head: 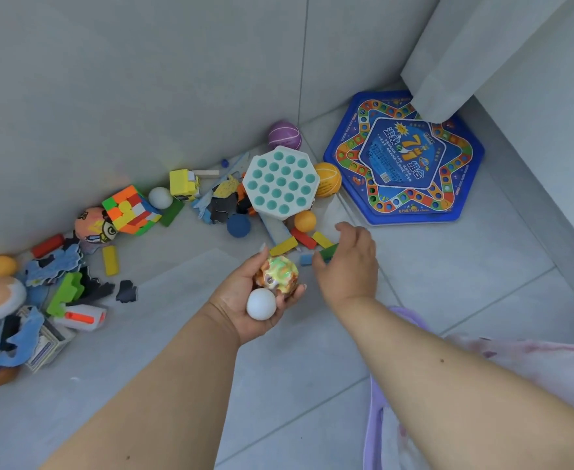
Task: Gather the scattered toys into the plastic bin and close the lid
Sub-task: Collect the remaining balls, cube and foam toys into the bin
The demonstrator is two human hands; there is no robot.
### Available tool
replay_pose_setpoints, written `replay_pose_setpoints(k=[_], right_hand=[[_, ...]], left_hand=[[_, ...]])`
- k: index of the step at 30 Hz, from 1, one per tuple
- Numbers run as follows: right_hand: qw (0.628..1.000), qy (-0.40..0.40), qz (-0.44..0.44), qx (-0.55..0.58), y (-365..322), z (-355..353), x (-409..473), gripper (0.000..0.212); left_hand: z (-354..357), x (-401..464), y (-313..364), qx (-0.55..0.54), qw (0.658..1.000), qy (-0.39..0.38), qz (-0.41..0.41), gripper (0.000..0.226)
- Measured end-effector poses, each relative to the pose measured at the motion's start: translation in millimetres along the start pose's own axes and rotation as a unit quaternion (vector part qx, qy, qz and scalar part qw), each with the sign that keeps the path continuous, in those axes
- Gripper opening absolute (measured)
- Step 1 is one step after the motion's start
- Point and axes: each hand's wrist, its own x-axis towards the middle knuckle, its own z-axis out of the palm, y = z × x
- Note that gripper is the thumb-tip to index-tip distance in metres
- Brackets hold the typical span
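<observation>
My left hand (pixel 245 300) is palm up and cradles a white ball (pixel 261 304) and a shiny multicoloured ball (pixel 278 275). My right hand (pixel 350 262) pinches a green block (pixel 328 251) just above the floor. Beside it lie a yellow block (pixel 283 246), a red block (pixel 303 238), another yellow block (pixel 322 239), a small blue block (pixel 306 259) and an orange ball (pixel 305 220). A white and teal octagonal pop toy (pixel 280 183) rests on puzzle pieces. The plastic bin is not in view.
Toys line the wall's foot: a colour cube (pixel 131 210), a white ball (pixel 160 197), a dark blue ball (pixel 239 225), a purple ball (pixel 284 135), an orange ball (pixel 328 179). A blue hexagonal game board (pixel 404 157) lies by a white furniture leg (pixel 441 76). Lilac cloth (pixel 380 418) trails at bottom right.
</observation>
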Motion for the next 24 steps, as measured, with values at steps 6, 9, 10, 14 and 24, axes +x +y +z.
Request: replay_pose_setpoints(k=[6,9,10,14,24], right_hand=[[0.99,-0.119,0.008,-0.081,8.6,10.1,26.8,0.052],[0.99,-0.125,-0.012,-0.069,4.7,11.1,37.3,0.044],[0.99,-0.127,-0.008,-0.066,4.9,10.4,39.9,0.042],[0.991,-0.122,0.013,-0.05,8.3,11.6,45.2,0.032],[0.951,-0.131,-0.143,-0.24,4.8,11.1,53.8,0.031]], left_hand=[[-12.8,5.2,-4.6,0.025,0.998,0.044,0.036,0.02],[-19.0,6.7,-6.0,0.041,0.996,0.056,0.048,0.012],[-20.0,6.8,-6.0,0.047,0.996,0.063,0.051,0.012],[-20.6,6.3,-5.5,0.067,0.992,0.088,0.066,0.011],[-20.8,6.0,-2.7,0.085,0.985,0.126,0.075,0.034]])
